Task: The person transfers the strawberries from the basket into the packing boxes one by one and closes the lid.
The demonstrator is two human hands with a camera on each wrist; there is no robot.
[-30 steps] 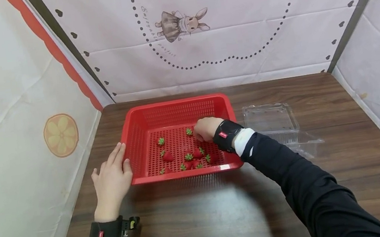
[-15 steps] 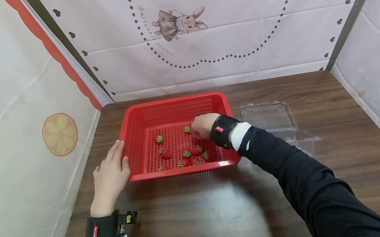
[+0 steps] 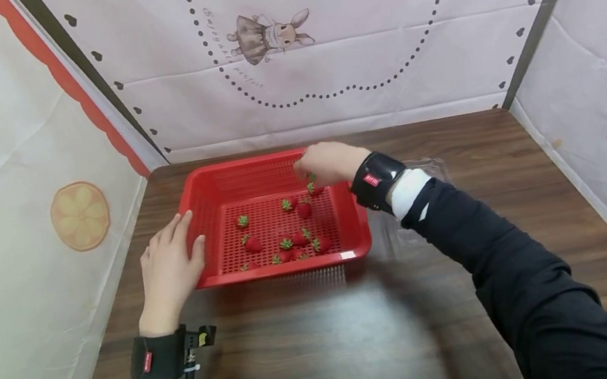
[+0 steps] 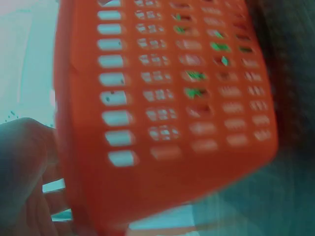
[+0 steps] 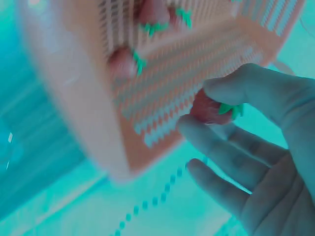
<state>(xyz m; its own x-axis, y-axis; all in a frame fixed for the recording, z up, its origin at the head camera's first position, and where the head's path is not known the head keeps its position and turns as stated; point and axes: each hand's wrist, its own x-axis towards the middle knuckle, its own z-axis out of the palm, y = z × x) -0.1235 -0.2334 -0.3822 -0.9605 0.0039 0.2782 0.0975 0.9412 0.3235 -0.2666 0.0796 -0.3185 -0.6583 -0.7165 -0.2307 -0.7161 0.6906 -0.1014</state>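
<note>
A red perforated basket (image 3: 285, 268) sits on the dark wooden table, with several small strawberries (image 3: 288, 243) on its floor. My left hand (image 3: 184, 232) rests with straight fingers against the basket's left wall; the left wrist view shows that wall (image 4: 162, 123) close up and blurred. My right hand (image 3: 307, 173) hovers above the basket's back right part. It pinches one strawberry (image 5: 209, 109) between thumb and fingers, the green cap showing in the right wrist view.
A clear plastic clamshell box (image 3: 431, 165) lies right of the basket, mostly hidden by my right arm. Printed cloth walls close in the table at the back and both sides. Bare tabletop (image 3: 313, 343) stretches in front of the basket.
My right hand has risen from the basket floor toward the back rim with a strawberry in its fingers. The left hand has stayed on the basket's left wall.
</note>
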